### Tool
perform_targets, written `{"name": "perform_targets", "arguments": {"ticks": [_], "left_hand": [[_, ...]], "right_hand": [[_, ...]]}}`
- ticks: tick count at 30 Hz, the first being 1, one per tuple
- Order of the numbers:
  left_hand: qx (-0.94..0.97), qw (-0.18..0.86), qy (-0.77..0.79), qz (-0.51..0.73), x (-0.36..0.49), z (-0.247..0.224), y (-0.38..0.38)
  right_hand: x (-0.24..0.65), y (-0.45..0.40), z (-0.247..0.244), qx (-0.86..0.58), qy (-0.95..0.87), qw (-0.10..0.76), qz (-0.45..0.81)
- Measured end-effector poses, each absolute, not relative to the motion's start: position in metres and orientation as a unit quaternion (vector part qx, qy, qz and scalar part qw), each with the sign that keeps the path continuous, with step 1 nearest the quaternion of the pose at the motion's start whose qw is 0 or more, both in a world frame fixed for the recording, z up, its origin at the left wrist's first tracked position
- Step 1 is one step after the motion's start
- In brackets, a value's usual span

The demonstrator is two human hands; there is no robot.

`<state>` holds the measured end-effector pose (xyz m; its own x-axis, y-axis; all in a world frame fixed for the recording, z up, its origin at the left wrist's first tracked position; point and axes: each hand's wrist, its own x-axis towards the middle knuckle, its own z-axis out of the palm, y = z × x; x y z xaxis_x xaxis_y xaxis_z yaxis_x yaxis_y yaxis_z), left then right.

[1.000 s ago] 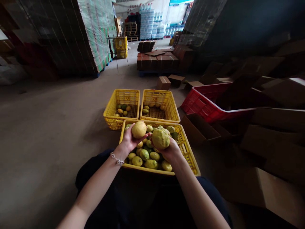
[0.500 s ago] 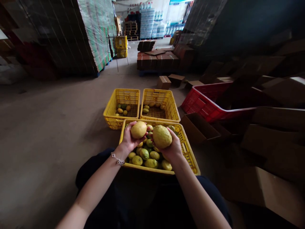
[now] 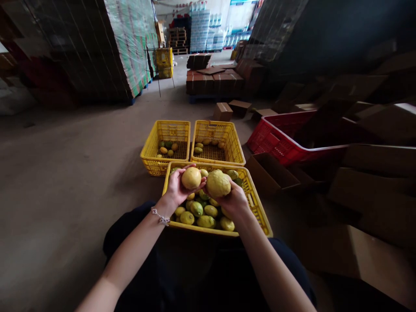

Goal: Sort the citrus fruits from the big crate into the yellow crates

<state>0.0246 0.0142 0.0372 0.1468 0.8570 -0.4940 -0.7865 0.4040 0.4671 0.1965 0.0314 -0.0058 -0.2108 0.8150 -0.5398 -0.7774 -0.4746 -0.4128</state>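
My left hand (image 3: 175, 187) is closed around a smooth yellow lemon (image 3: 191, 178). In my right hand (image 3: 236, 198) is a larger, bumpy, greenish-yellow lemon (image 3: 218, 183). Both fruits are held side by side above the near yellow crate (image 3: 260, 212), a small gap between them. Many lemons (image 3: 206, 222), yellow to green, lie in that crate, partly hidden by my hands. Just behind it stand two more yellow crates: the left crate (image 3: 147, 151) has several yellow and green fruits at its bottom, and the right crate (image 3: 238, 145) has several yellowish ones.
To the right sit a red crate (image 3: 279, 143), an open cardboard box (image 3: 273, 173) and more cardboard (image 3: 373, 260). Farther off are stacked cartons on a pallet (image 3: 214, 84), a wrapped pallet load (image 3: 130, 47) and a small box (image 3: 222, 112) on the floor.
Both lemons have been turned in my hands and brought slightly closer together. The right one has moved a little left and up. The crates and their fruit look the same.
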Motion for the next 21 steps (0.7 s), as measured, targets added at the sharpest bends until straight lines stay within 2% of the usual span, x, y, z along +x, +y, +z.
{"name": "perform_targets", "arguments": {"ticks": [6, 21], "left_hand": [[-0.023, 0.738, 0.367, 0.565, 0.024, 0.04, 0.018], [-0.057, 0.751, 0.375, 0.54, 0.027, 0.033, 0.025]], "right_hand": [[0.201, 0.028, -0.003, -0.379, -0.033, 0.517, 0.767], [0.2, 0.03, -0.002, -0.39, -0.021, 0.527, 0.755]]}}
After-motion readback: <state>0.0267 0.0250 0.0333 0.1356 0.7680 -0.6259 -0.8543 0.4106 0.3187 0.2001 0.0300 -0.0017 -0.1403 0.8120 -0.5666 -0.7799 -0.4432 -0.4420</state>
